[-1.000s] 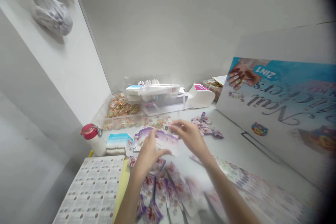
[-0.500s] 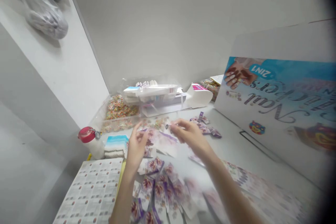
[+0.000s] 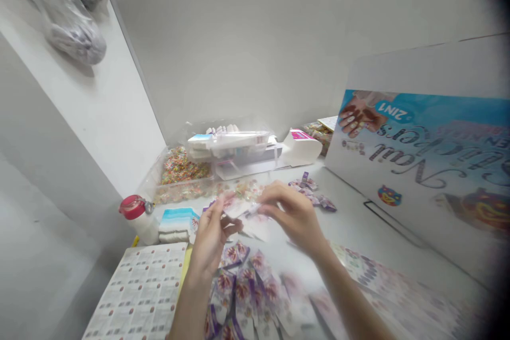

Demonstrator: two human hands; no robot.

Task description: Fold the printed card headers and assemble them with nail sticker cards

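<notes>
Between my hands is a small printed packet [image 3: 236,206], pink and white and blurred. My left hand [image 3: 211,234] pinches its left side. The fingertips of my right hand [image 3: 289,210] are pressed together at its right end, on something small and pale that is too blurred to make out. Below my hands, many purple and white printed packets [image 3: 243,287] lie overlapped on the white table [image 3: 338,220]. Small clear bags with colourful bits [image 3: 247,188] lie just beyond my fingers.
At the left are a sheet stack [image 3: 139,287], a red-lidded bottle [image 3: 139,215] and blue-white cards [image 3: 179,219]. Behind stands a tub of colourful bits [image 3: 183,164] beside stacked clear boxes [image 3: 243,149]. A large printed box [image 3: 422,154] stands at the right, with more packets [image 3: 305,188] nearby.
My left hand has moved slightly right and now grips a packet. My right hand has turned, its fingertips now at the packet's end. The view has shifted slightly.
</notes>
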